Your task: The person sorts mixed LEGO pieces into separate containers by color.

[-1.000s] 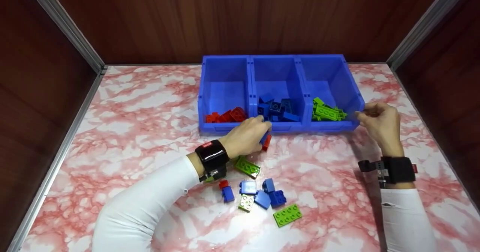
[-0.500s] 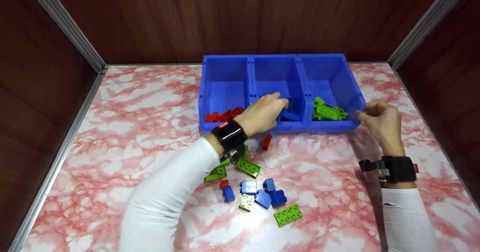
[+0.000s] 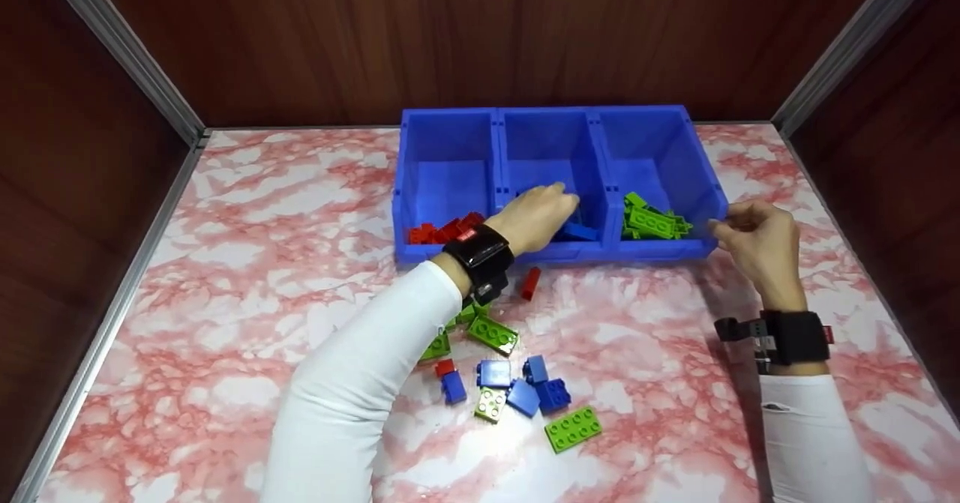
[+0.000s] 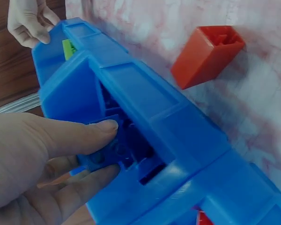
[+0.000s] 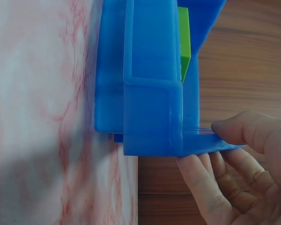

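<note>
My left hand [image 3: 536,218] is over the middle compartment of the blue three-part bin [image 3: 448,137]. In the left wrist view its thumb and fingers pinch a blue toy brick [image 4: 100,157], with more dark blue bricks [image 4: 138,140] lying below in that compartment. At the bin's right end, my right hand [image 3: 761,248] grips the side wall [image 5: 203,143], thumb on one face and fingers on the other. Red bricks [image 3: 450,232] lie in the left compartment and green bricks [image 3: 651,222] in the right one.
A red brick [image 3: 530,284] stands before the bin. Nearer on the marbled table lie green bricks [image 3: 493,334], several blue bricks [image 3: 523,396] and a green eight-stud brick [image 3: 573,429]. My left forearm partly covers some green ones. Dark wooden panels [image 3: 300,38] enclose the table.
My left hand has moved from near the red brick, up and right with a blue brick, into the middle compartment. The right hand keeps its hold on the bin wall.
</note>
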`<state>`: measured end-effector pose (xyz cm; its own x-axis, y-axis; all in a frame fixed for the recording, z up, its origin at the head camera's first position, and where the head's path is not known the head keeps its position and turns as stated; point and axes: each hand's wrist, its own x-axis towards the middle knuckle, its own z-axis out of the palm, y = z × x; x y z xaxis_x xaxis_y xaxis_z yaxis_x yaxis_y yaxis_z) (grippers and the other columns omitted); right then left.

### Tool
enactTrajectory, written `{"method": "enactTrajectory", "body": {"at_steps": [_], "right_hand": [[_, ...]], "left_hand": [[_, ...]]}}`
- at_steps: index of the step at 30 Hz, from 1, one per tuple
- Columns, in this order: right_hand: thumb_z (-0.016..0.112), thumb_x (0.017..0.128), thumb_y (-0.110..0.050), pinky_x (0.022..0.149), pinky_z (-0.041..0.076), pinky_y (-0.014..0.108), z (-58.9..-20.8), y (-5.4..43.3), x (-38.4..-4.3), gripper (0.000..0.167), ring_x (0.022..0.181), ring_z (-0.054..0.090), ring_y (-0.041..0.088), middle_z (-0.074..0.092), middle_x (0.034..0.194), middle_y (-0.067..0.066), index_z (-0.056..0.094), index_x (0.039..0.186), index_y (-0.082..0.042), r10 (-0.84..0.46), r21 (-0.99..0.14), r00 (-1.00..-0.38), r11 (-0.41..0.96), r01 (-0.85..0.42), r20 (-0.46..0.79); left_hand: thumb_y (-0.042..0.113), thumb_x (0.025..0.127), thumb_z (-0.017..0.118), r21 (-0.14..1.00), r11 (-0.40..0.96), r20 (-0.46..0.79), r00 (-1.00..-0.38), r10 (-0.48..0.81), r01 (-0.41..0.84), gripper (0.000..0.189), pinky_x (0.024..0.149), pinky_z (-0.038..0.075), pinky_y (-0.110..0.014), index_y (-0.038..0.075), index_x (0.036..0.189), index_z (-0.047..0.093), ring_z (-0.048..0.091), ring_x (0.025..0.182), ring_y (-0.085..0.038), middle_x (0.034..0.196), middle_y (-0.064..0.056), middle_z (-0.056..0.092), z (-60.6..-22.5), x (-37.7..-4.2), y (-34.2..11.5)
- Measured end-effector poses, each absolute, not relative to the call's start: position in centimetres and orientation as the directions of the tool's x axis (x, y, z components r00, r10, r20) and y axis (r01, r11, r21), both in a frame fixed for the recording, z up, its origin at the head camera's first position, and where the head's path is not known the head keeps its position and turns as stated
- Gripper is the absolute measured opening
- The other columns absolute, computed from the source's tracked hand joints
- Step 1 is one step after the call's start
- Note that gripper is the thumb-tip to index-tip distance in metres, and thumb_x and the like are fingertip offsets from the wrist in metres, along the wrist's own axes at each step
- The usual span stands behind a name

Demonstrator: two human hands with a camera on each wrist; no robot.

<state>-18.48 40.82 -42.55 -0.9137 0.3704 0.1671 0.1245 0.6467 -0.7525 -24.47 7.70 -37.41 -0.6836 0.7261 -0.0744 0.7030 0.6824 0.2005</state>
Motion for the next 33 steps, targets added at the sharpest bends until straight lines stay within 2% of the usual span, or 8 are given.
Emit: {"method": "enactTrajectory", "body": {"at_steps": [7, 13, 16, 19, 23, 26, 30, 33], "right_hand": [[0.076, 0.094, -0.016, 0.065, 0.053, 0.007, -42.6, 40.7, -18.5, 0.03, 0.075, 0.059, -0.006, 0.058, 0.075, -0.03, 0.072, 0.118, 0.002, 0.369, -0.755, -0.919, 0.64, 0.144, 0.137], [0.076, 0.094, -0.016, 0.064, 0.054, 0.007, -42.5, 40.8, -18.5, 0.03, 0.075, 0.06, -0.006, 0.059, 0.074, -0.029, 0.072, 0.117, 0.002, 0.366, -0.76, -0.92, 0.635, 0.141, 0.136], [0.076, 0.094, -0.015, 0.063, 0.054, 0.008, -42.5, 40.8, -18.5, 0.029, 0.074, 0.06, -0.006, 0.06, 0.073, -0.029, 0.072, 0.115, 0.003, 0.366, -0.77, -0.919, 0.626, 0.124, 0.149], [0.076, 0.092, -0.013, 0.063, 0.055, 0.007, -42.5, 40.7, -18.5, 0.027, 0.073, 0.06, -0.007, 0.06, 0.072, -0.029, 0.071, 0.113, 0.004, 0.365, -0.779, -0.917, 0.617, 0.11, 0.16], [0.076, 0.092, -0.014, 0.063, 0.054, 0.007, -42.5, 40.7, -18.5, 0.028, 0.073, 0.06, -0.007, 0.06, 0.073, -0.028, 0.071, 0.113, 0.003, 0.366, -0.779, -0.916, 0.618, 0.107, 0.165], [0.076, 0.092, -0.015, 0.063, 0.054, 0.007, -42.5, 40.8, -18.5, 0.028, 0.074, 0.06, -0.007, 0.06, 0.074, -0.027, 0.071, 0.113, 0.003, 0.365, -0.777, -0.917, 0.62, 0.108, 0.164], [0.076, 0.093, -0.014, 0.063, 0.055, 0.007, -42.5, 40.8, -18.5, 0.028, 0.073, 0.06, -0.006, 0.06, 0.074, -0.027, 0.07, 0.114, 0.004, 0.363, -0.778, -0.919, 0.619, 0.113, 0.156], [0.076, 0.093, -0.014, 0.063, 0.055, 0.008, -42.5, 40.8, -18.5, 0.028, 0.073, 0.06, -0.006, 0.059, 0.073, -0.028, 0.071, 0.114, 0.004, 0.363, -0.774, -0.919, 0.622, 0.115, 0.156]], "left_hand": [[-0.008, 0.101, 0.053, 0.184, 0.694, -0.088, -0.691, 0.717, 0.696, 0.03, 0.099, 0.062, -0.043, -0.003, 0.128, 0.066, 0.068, 0.111, -0.036, 0.126, -0.021, 0.066, -37.8, -24.4, 6.7], [0.007, 0.099, 0.069, 0.181, 0.707, -0.023, -0.716, 0.698, 0.684, 0.041, 0.103, 0.06, -0.041, 0.003, 0.139, 0.062, 0.065, 0.117, -0.032, 0.134, -0.017, 0.064, -37.5, -23.3, 6.1], [0.02, 0.098, 0.074, 0.187, 0.722, 0.071, -0.743, 0.666, 0.666, 0.043, 0.096, 0.063, -0.037, 0.003, 0.135, 0.064, 0.067, 0.11, -0.029, 0.128, -0.015, 0.068, -37.5, -22.1, 5.8], [0.025, 0.097, 0.075, 0.231, 0.735, 0.135, -0.769, 0.625, 0.638, 0.041, 0.085, 0.064, -0.034, 0.001, 0.13, 0.066, 0.069, 0.1, -0.027, 0.118, -0.014, 0.071, -37.8, -20.7, 5.6], [0.025, 0.096, 0.076, 0.329, 0.732, 0.129, -0.797, 0.59, 0.596, 0.034, 0.073, 0.063, -0.032, 0.0, 0.117, 0.069, 0.067, 0.086, -0.022, 0.101, -0.011, 0.071, -38.5, -19.2, 5.3], [0.025, 0.096, 0.077, 0.411, 0.733, 0.087, -0.823, 0.561, 0.542, 0.025, 0.062, 0.056, -0.027, 0.003, 0.096, 0.066, 0.06, 0.072, -0.017, 0.081, -0.004, 0.062, -39.1, -18.8, 5.1], [0.024, 0.095, 0.077, 0.483, 0.743, 0.011, -0.852, 0.523, 0.463, 0.039, 0.052, 0.039, -0.023, 0.012, 0.071, 0.048, 0.048, 0.059, -0.012, 0.066, 0.004, 0.041, -39.8, -18.7, 4.8], [0.023, 0.094, 0.079, 0.492, 0.759, -0.023, -0.865, 0.502, 0.427, 0.048, 0.051, 0.037, -0.021, 0.017, 0.066, 0.04, 0.048, 0.059, -0.012, 0.063, 0.006, 0.039, -40.5, -18.8, 4.8]]}}
